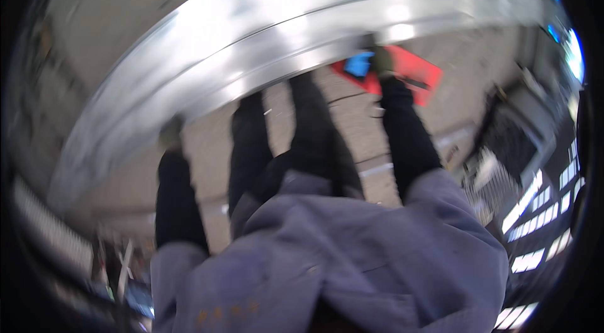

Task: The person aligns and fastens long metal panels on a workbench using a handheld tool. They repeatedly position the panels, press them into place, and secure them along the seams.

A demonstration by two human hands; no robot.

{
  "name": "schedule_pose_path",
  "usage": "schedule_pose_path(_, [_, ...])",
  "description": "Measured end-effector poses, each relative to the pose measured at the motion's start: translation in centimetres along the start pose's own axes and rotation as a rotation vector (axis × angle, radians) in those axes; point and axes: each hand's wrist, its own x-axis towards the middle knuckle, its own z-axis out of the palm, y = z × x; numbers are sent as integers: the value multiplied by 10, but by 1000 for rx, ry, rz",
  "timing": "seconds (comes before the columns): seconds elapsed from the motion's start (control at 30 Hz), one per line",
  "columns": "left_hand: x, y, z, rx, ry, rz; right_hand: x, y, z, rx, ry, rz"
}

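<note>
A long, shiny metal panel (277, 37) with lengthwise folds stretches across the view in front of me, bent by the lens. My left hand (171, 133), in a dull green glove, is closed on the panel's near edge at the left. Farther right, my right hand (382, 61), gloved alike, grips the same edge. Motion blurs both hands, and their fingertips are hard to make out. Beyond the right hand's wrist lies a red flat piece (418, 72) on the floor, with a blue item (359, 64) on it.
Concrete floor (207, 176) shows around my legs. A dark line, perhaps a cable (346, 98), lies near my right foot. At the right stands a grey bin-like container (528, 119) with dark material. Blurred clutter (119, 264) sits at the lower left.
</note>
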Motion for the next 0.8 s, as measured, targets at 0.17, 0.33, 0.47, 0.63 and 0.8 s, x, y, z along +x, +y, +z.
schedule_pose_path(0.17, [-48, 12, -18, -477, 60, -617, -38, -72, -42, 888, -58, 468])
schedule_pose_path(0.33, [-55, 71, -58, -670, 167, -783, -43, -69, -85, -16, 198, 233])
schedule_pose_path(0.47, [-46, 71, -38, -705, 191, -802, -47, -88, -103, 254, 275, 287])
schedule_pose_path(0.63, [-35, 67, -30, -627, 133, -767, -74, -155, -96, 1013, -120, 137])
schedule_pose_path(0.8, [-32, 62, -30, -551, 115, -706, -146, -312, -69, 1013, -533, -147])
